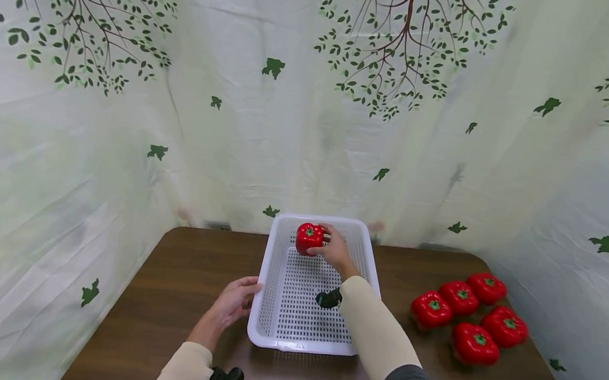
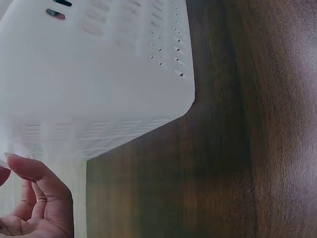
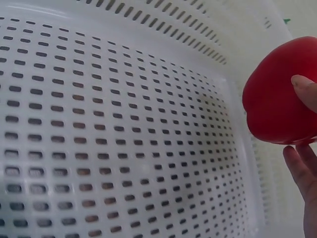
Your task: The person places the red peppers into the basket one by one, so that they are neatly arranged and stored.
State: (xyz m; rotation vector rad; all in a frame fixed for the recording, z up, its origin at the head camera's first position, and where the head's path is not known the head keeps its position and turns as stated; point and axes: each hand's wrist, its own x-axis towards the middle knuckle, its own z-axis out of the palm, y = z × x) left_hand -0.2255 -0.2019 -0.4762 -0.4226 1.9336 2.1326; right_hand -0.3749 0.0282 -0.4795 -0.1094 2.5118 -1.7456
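Note:
A red bell pepper [image 1: 309, 239] with a green stem is in my right hand [image 1: 335, 251], over the far part of a white plastic basket [image 1: 273, 268]. Thumb and fingers grip it from the right; in the right wrist view the pepper [image 3: 282, 94] appears above the slotted basket floor [image 3: 124, 144]. At the basket's left rim is my left hand [image 1: 234, 303], pinching the edge. Its curled fingers [image 2: 54, 198] show at the lower left of the left wrist view, beside the basket's outer wall [image 2: 99, 84].
Several more red bell peppers [image 1: 473, 345] stand grouped on the right side of the brown wooden table [image 1: 178, 286]. A pale curtain [image 1: 307, 128] printed with leaves and branches hangs behind the table and along its sides.

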